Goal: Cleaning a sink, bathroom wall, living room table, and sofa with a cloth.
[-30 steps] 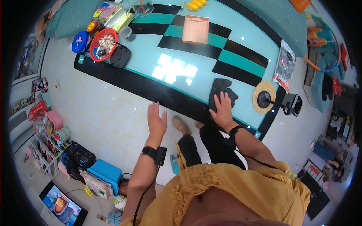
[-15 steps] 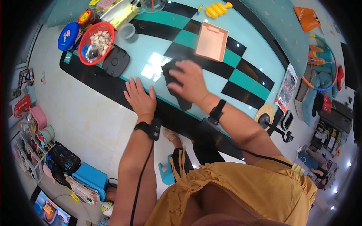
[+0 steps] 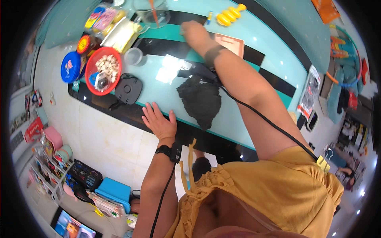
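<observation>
A flat, thin black piece with ragged edges (image 3: 200, 102) lies on the glass tabletop (image 3: 238, 123); its material is unclear. To its left, my left hand (image 3: 160, 125) rests flat at the table's near edge, fingers spread, holding nothing. My right arm stretches across the table past the black piece. At its end my right hand (image 3: 196, 36) is over the far part of the table, left of a shallow pink tray (image 3: 231, 43) that the arm partly covers. The fingers of that hand are turned away, so whether they hold anything is hidden.
On the left stand a red basket of garlic (image 3: 92, 63), a black flat case (image 3: 129, 89), a blue-lidded jar (image 3: 70, 67) and a small clear cup (image 3: 133, 56). A glass pitcher (image 3: 152, 16) and a yellow ridged toy (image 3: 230, 16) are at the far side.
My right hand has left the black piece and reached to the far side, near the pink tray. The black piece now shows spread out. My left hand stays flat at the edge.
</observation>
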The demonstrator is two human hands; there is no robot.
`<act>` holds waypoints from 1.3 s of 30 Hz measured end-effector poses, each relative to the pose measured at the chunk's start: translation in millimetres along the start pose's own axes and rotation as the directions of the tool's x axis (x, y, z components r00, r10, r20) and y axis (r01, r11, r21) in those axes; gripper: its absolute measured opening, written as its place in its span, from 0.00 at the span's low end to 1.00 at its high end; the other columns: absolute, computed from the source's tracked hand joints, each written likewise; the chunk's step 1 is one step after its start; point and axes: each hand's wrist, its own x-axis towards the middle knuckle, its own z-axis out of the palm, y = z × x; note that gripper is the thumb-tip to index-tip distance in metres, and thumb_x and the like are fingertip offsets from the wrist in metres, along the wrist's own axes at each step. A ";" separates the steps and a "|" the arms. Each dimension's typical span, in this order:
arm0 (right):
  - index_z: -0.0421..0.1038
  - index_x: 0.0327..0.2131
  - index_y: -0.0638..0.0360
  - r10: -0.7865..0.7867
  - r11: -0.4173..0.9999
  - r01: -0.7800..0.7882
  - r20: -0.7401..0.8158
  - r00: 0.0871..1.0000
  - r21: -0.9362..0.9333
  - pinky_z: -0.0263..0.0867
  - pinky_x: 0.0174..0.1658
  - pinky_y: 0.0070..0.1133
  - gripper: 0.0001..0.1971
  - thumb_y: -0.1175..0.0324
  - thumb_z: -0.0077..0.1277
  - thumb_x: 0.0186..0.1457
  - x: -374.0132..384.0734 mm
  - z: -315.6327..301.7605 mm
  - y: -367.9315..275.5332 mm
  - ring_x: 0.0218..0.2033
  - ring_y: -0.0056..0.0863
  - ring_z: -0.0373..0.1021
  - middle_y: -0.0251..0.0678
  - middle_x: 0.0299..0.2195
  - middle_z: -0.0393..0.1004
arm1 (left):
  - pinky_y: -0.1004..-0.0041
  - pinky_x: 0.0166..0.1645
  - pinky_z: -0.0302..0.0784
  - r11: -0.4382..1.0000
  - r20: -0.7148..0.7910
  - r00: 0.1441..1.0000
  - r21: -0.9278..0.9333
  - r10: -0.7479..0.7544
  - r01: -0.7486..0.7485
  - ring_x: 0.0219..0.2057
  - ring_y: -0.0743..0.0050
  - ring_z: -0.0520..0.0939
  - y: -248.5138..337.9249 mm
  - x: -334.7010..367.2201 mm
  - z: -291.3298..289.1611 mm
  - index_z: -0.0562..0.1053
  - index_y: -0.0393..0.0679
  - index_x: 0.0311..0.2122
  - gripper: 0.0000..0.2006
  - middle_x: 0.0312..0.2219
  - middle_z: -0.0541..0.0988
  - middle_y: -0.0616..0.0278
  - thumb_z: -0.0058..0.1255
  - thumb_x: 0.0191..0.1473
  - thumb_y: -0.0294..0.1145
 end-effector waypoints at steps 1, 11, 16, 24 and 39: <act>0.75 0.32 0.56 -0.049 0.998 0.048 -0.032 0.998 -0.032 0.71 0.41 0.36 0.07 0.74 0.50 0.47 1.0 -2.1 11.7 0.39 0.45 0.72 0.45 0.34 0.74 | 0.47 0.66 0.44 1.000 0.026 0.999 0.024 -0.021 0.020 0.65 0.44 0.52 5.7 4.6 0.9 0.60 0.38 0.61 0.35 0.62 0.57 0.45 0.52 0.51 0.46; 0.70 0.29 0.58 0.022 0.801 -0.010 -0.013 1.000 0.598 0.65 0.34 0.39 0.05 0.68 0.47 0.51 -180.9 -76.9 -99.7 0.32 0.46 0.69 0.43 0.26 0.71 | 0.43 0.63 0.49 0.982 -0.069 0.996 0.181 0.061 -0.048 0.64 0.42 0.55 -4.9 -11.4 19.5 0.58 0.39 0.62 0.36 0.63 0.57 0.45 0.44 0.57 0.55; 0.71 0.33 0.58 -0.170 0.727 -0.153 0.391 0.905 0.670 0.66 0.40 0.37 0.11 0.64 0.39 0.60 -361.5 -151.0 -118.1 0.37 0.44 0.69 0.44 0.33 0.70 | 0.43 0.63 0.50 0.973 -0.096 0.993 0.227 0.071 -0.048 0.65 0.44 0.55 -14.0 -17.1 29.1 0.57 0.41 0.63 0.35 0.63 0.57 0.47 0.40 0.59 0.57; 0.75 0.36 0.58 0.887 0.458 -0.731 0.202 0.416 -0.505 0.66 0.47 0.33 0.09 0.70 0.45 0.55 -724.7 -366.7 79.9 0.43 0.47 0.70 0.46 0.39 0.75 | 0.42 0.61 0.54 0.967 -0.173 0.974 0.234 0.143 -0.100 0.64 0.45 0.58 -8.8 -15.2 36.6 0.57 0.42 0.63 0.34 0.63 0.58 0.48 0.41 0.59 0.56; 0.65 0.55 0.49 0.147 0.954 -0.193 0.200 0.969 0.231 0.50 0.63 0.40 0.30 0.70 0.59 0.45 -419.6 -130.0 -118.2 0.62 0.41 0.54 0.40 0.60 0.58 | 0.47 0.62 0.53 0.971 -0.114 0.988 0.228 0.101 -0.073 0.63 0.45 0.57 8.7 -9.2 24.1 0.62 0.37 0.58 0.32 0.60 0.61 0.46 0.48 0.55 0.50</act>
